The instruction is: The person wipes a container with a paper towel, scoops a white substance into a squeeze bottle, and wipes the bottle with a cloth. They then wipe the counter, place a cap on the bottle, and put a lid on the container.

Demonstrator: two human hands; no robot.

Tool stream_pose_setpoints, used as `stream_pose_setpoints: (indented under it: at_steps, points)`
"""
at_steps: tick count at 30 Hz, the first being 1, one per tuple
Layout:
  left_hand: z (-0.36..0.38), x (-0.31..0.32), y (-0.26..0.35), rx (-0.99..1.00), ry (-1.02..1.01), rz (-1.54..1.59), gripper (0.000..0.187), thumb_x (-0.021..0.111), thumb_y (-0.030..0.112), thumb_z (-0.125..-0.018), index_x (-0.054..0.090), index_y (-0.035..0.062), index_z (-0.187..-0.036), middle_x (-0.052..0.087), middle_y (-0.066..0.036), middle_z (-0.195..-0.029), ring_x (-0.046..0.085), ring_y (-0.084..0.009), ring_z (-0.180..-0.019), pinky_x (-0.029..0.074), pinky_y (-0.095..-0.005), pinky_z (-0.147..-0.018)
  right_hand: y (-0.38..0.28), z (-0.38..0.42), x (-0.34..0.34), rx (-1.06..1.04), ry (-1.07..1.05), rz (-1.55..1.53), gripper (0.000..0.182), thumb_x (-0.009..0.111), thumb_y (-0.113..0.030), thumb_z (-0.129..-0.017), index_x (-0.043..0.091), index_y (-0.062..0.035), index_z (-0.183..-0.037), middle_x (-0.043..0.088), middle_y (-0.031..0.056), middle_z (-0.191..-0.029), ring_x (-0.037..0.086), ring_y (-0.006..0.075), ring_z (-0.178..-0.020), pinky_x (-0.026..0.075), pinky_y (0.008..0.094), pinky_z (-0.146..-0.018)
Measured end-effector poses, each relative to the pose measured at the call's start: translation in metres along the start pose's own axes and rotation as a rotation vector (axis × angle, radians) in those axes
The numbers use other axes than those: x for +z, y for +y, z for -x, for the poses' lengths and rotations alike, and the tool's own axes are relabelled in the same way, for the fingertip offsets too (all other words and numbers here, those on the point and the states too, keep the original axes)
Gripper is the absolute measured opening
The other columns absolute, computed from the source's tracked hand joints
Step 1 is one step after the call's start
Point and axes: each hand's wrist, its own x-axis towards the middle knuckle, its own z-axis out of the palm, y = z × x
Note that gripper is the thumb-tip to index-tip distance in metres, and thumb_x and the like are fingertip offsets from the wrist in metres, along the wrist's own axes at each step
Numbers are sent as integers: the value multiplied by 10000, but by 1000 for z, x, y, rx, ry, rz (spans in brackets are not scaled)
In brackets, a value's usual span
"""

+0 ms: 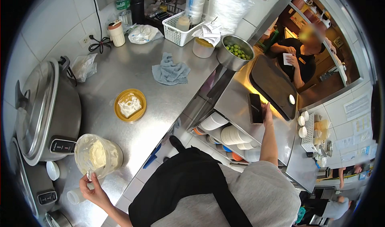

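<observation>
Status: tub open, lid off, assuming the two pair up. Tub is at the near left of the bench, by the cooker. Not done: tub uncovered, smear not wiped off the lid. Cream sits in the tub, more on the walls; looks part-used, my read. No spoon or scraper seen in it. Can't judge overall progress beyond that.

Left hand: grip closed on the tub's near edge, thumb and fingers pinching. Can't tell if the tub is lifted or resting. Right hand: fingers at the edge of the phone on the side bench; can't tell if that grip is closed on it or just touching.

Materials: tub is cloudy see-through plastic, round, walls streaked. Cream pale yellow, thick, lumpy, holds its shape. Lid is a shallow yellow disc with raised rim, hollow side up; smear whiter, glossy, in soft peaks. Bench is brushed steel with glare. Cloth blue-grey, crumpled, beyond the lid. Phone flat, dark, rectangular. Tray dark, matte, rounded corners. Pot is steel, round, holding small green fruit.
</observation>
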Motion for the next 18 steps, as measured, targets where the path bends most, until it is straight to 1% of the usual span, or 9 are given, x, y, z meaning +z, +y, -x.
stream_pose_setpoints:
  at_steps: [2, 6, 9, 11, 12, 13, 15, 16, 18]
  points:
    - [1, 1, -2, -15, 16, 21, 173, 666, 125, -811, 567, -17, -804, 554, -54, -728, 474, -152, -682, 396, -278, -667, 1, 3, 2, -19, 177, 75, 657, 414, -573, -891, 559, 8, -1159, 546, 93, -1198, 449, 182, -1172, 313, 284, -1002]
    - [2, 0, -1, -31, -2, 40, 172, 660, 127, -818, 569, -19, -814, 538, -42, -725, 463, -143, -687, 391, -270, -671, 10, -6, -6, -58, 199, 144, 597, 455, -527, -897, 589, 12, -1117, 593, 89, -1120, 516, 184, -1084, 370, 286, -942]
    - [1, -1, -2, -30, -19, -18, 176, 657, 133, -822, 571, -21, -826, 526, -38, -723, 451, -138, -690, 388, -266, -672, 13, -9, 0, -247, 210, 322, 557, 510, -498, -880, 612, 13, -1076, 620, 88, -1057, 557, 177, -996, 409, 288, -882]
    - [0, -1, -3, -48, -26, -1, 194, 659, 150, -825, 572, -23, -836, 527, -39, -722, 449, -136, -694, 386, -267, -667, 6, -3, 11, -210, 300, 659, 663, 580, -568, -794, 590, 48, -1038, 610, 151, -1030, 566, 243, -979, 417, 328, -889]
    - [1, -1, -2, -45, -27, -1, 194, 659, 150, -825, 572, -23, -836, 527, -39, -722, 449, -136, -694, 386, -267, -667, 4, -13, 11, -82, 261, 920, 807, 648, -617, -686, 525, 23, -1162, 545, 189, -1155, 497, 302, -1108, 368, 408, -962]
    - [1, 0, 0, -44, -18, 4, 203, 660, 158, -826, 570, -24, -836, 524, -38, -718, 446, -138, -690, 384, -267, -661, 8, -11, 13, -81, 262, 919, 807, 648, -617, -686, 525, 23, -1162, 545, 189, -1155, 497, 302, -1108, 368, 408, -962]
    - [1, 0, 3, -42, -10, 8, 211, 661, 165, -828, 569, -24, -836, 521, -37, -715, 442, -139, -686, 382, -267, -655, -19, 30, 70, -112, 468, 1452, 949, 691, -620, -618, 396, -35, -1304, 464, 189, -1254, 408, 350, -1191, 316, 527, -982]
    - [1, -1, 3, -45, -10, -11, 215, 662, 169, -828, 567, -24, -835, 517, -36, -713, 440, -138, -685, 382, -265, -653, -17, 27, 72, -70, 426, 1439, 1062, 738, -576, -583, 253, -77, -1385, 371, 178, -1332, 347, 348, -1238, 305, 595, -952]
    - [1, -1, 2, -45, -9, -33, 218, 663, 172, -828, 566, -23, -834, 514, -36, -711, 439, -138, -684, 382, -264, -650, -15, 23, 74, -66, 449, 1404, 1068, 753, -552, -581, 237, -85, -1392, 393, 182, -1310, 360, 358, -1224, 318, 578, -945]
